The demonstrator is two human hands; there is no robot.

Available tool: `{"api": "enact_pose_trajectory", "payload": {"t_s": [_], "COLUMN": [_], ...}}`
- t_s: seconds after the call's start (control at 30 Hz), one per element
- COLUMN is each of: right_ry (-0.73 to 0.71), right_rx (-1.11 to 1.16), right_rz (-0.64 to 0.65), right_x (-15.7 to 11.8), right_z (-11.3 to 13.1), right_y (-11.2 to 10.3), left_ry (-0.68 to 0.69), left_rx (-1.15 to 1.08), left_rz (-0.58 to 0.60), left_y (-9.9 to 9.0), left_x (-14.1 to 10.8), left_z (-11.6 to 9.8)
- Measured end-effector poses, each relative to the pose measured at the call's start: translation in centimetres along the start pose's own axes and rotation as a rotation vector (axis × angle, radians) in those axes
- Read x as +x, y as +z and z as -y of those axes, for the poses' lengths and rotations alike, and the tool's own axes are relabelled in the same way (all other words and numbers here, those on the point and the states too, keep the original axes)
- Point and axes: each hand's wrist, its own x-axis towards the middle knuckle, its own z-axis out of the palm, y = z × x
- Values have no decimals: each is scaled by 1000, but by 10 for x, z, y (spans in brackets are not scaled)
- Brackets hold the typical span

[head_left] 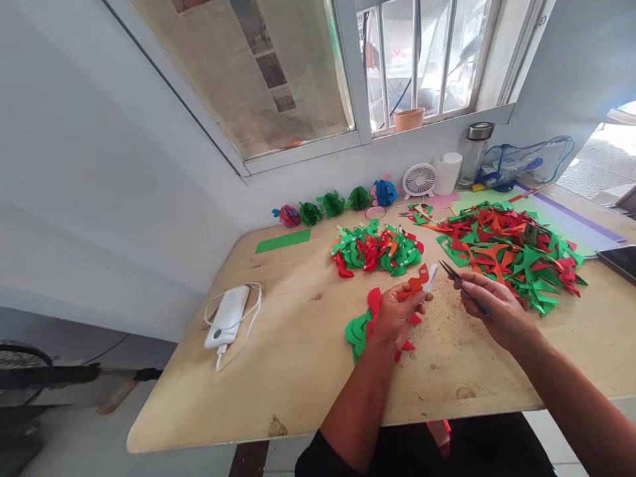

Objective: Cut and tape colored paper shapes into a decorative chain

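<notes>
My left hand (397, 315) pinches an orange paper piece (417, 281) together with a white strip (431, 277). In my right hand (497, 308) is a pair of dark pointed tweezers (467, 286), their tips a little apart and just right of the white strip. Red and green cut shapes (358, 331) lie under and left of my left hand. Farther back is a pile of green and red pieces with small white patches (375, 248). A large heap of green, red and orange scraps (514, 248) lies beyond my right hand.
A white power bank (228, 317) with a cable lies at the left. A green strip (283, 241), folded paper figures (332, 204), a small fan (419, 180), a glass bottle (474, 156) and a clear pouch (527, 162) line the back. A phone (619, 260) is at the right edge.
</notes>
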Motion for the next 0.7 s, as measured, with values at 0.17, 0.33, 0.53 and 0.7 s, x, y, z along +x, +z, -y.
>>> {"api": "enact_pose_trajectory", "payload": {"t_s": [0.17,0.33,0.53,0.7], "right_ry": [-90,-201,-266,-305], "right_rx": [-204,-432,-608,-652], "right_rz": [15,-41,26,48], "right_x": [5,2,-1,1], "right_z": [-11,-3,2,-2], "right_y": [-4,-5,-5,-8], "left_ry": [-23,-18,-9,9], "left_rx": [-9,20,66,123], "left_rz": [26,6,-12,-67], "left_y": [0,2,2,3], "left_x": [-1,-3,-4,-4], "left_z": [-1,-2,-3,-4]}}
